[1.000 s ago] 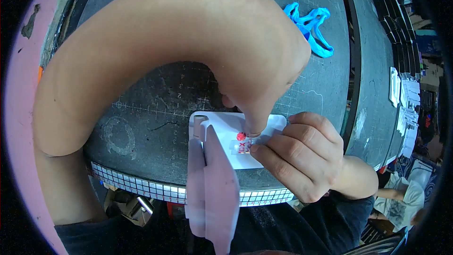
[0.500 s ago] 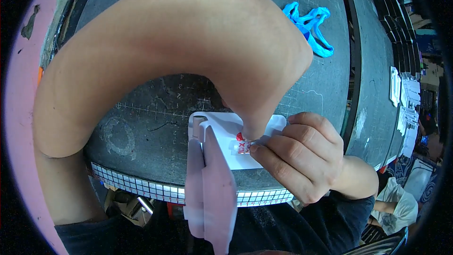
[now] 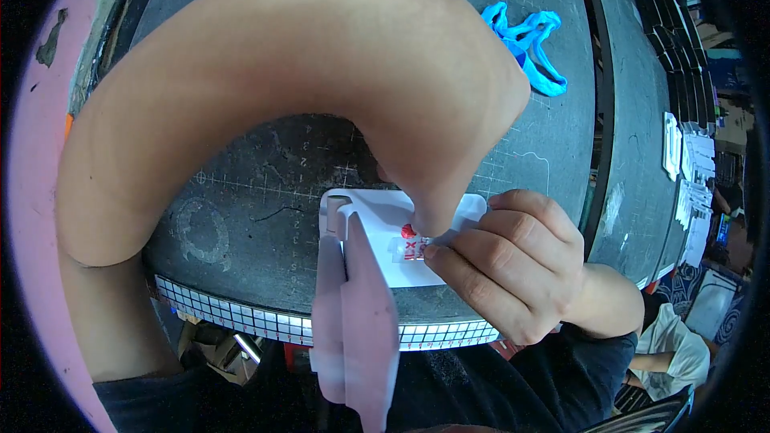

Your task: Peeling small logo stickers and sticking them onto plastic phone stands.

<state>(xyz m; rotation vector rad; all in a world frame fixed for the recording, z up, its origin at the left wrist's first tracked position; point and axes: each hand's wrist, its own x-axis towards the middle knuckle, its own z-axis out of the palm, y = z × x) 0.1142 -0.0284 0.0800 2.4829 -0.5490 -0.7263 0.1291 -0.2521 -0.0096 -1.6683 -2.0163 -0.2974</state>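
My left arm curls in from the left, and my left hand (image 3: 453, 144) points down onto a white flat card (image 3: 373, 220) lying on the dark cutting mat (image 3: 241, 184). Its fingertips are hidden under the hand, right at a small clear piece with red marks (image 3: 411, 248). My right hand (image 3: 513, 273) comes in from the lower right and pinches that small piece between thumb and forefinger, on top of the card. A long white strip (image 3: 357, 337) runs from the card's left end down over the mat's edge toward me.
A blue plastic object (image 3: 525, 44) lies at the far side of the mat. The mat's near edge carries a checkered scale (image 3: 241, 317). Black boxes (image 3: 670, 24) and white papers (image 3: 690, 168) sit at the right; a pink surface (image 3: 32, 152) lies at the left.
Hardly anything differs. Both hands stay at the small piece on the card, with only slight shifts of the right fingers.
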